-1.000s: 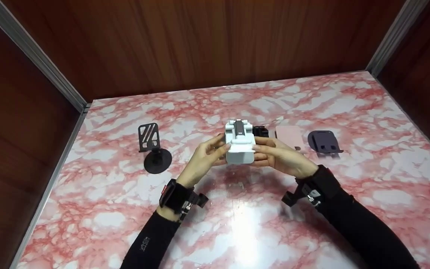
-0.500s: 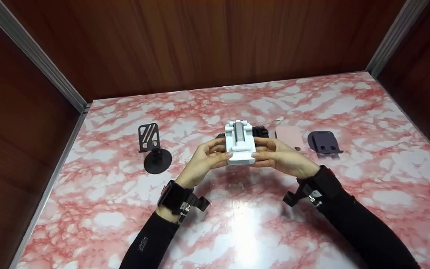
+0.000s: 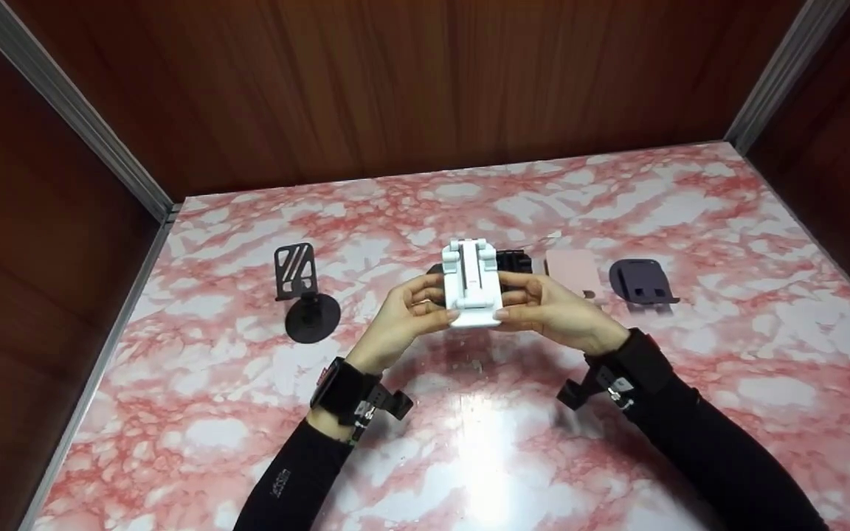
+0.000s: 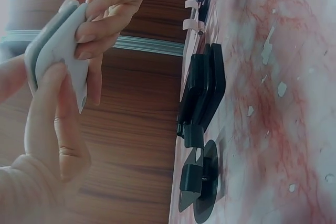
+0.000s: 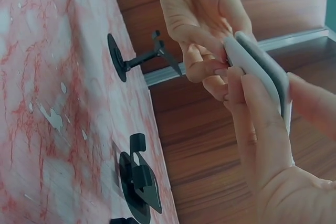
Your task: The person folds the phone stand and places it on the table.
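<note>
A white folding phone stand (image 3: 471,276) is held up above the table by both hands, its grey-striped hinge arm facing up in the head view. My left hand (image 3: 403,317) grips its left side, thumb at the lower lip and fingers behind. On the opposite side, my right hand (image 3: 561,313) holds it the same way. In the left wrist view, the stand's folded white plates (image 4: 63,51) lie almost flat against each other between the fingers. The right wrist view shows the same thin stack of plates (image 5: 257,66) edge-on, with fingertips pressed on both faces.
A black phone stand (image 3: 515,261) lies folded behind the hands, partly hidden. To its right are a pink stand (image 3: 571,269) and a dark purple one (image 3: 643,280). A black round-based stand (image 3: 311,317) stands upright at left. Wooden panels (image 3: 425,88) enclose the marbled table (image 3: 211,435).
The white phone stand has tilted and folded flatter: its lower plate has narrowed to a lip and more of the hinge arm shows. Both thumbs have slid down toward its lower edge.
</note>
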The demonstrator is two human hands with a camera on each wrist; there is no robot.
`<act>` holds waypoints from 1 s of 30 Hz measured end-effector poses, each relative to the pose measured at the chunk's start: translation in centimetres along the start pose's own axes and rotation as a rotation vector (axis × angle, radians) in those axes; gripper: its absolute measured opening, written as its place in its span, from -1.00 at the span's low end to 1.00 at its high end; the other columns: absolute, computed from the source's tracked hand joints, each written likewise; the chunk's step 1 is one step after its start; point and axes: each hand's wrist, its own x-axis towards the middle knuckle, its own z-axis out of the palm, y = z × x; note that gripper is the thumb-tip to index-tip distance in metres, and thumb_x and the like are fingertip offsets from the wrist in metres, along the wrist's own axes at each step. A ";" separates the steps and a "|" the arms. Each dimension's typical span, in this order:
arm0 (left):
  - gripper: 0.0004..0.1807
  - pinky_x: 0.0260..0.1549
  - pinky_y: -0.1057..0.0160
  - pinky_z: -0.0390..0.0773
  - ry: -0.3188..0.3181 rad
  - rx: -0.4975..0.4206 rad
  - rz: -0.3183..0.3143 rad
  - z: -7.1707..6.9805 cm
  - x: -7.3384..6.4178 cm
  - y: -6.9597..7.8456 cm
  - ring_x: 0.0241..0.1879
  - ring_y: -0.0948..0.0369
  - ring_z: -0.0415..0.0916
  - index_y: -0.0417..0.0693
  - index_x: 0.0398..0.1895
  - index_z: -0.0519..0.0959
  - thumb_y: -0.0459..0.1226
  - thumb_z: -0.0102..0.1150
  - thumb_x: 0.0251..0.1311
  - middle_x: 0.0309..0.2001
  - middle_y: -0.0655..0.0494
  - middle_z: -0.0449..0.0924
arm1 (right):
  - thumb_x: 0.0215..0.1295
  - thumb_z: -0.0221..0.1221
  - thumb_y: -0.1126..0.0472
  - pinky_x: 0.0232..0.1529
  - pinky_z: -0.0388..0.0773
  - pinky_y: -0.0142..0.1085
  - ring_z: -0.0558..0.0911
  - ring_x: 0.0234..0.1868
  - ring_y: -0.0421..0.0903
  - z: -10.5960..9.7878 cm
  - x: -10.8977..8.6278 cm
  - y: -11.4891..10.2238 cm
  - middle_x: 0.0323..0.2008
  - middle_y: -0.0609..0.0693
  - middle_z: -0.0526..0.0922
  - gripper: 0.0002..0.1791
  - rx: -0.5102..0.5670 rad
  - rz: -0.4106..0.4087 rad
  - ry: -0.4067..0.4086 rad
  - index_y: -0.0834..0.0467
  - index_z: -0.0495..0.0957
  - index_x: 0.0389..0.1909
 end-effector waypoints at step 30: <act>-0.33 -0.24 0.26 0.66 0.236 0.033 0.012 -3.8 0.5 0.9 -0.26 0.14 0.60 -0.45 0.34 0.23 -0.64 0.17 0.11 -0.09 -0.18 0.54 | 0.31 0.25 0.24 0.38 0.13 0.06 0.12 0.43 0.16 1.0 -0.7 -0.5 0.44 0.20 0.16 -0.25 -1.099 -0.296 0.183 0.20 0.15 0.46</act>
